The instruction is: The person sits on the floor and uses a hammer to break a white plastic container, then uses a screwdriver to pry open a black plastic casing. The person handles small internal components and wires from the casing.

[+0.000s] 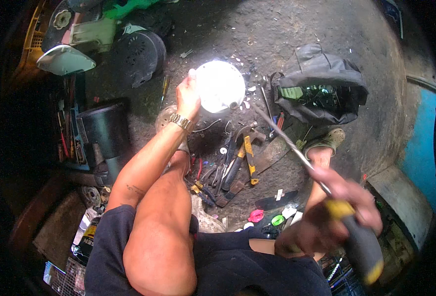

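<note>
My left hand (pixel 188 97), with a metal watch on its wrist, grips the near left edge of a round white disc-like part (pixel 221 88). The disc is washed out by bright light, so its surface detail cannot be made out; a small round fitting shows at its lower edge. My right hand (pixel 351 195) is closed round a long-shafted screwdriver (pixel 293 144) with a grey and yellow handle, blurred by motion. Its tip points up and left toward the disc, apart from it. Below the disc lie a hammer (pixel 234 167), pliers (pixel 204 191) and several other hand tools.
An open black tool bag (pixel 321 81) sits at the right. On the left stand a dark cylindrical bin (pixel 105 129), a round black cover (pixel 140 58) and a tool crate (pixel 70 118). Small white fragments, a pink ring (pixel 256 215) and a green ring (pixel 277 220) lie on the dirty floor.
</note>
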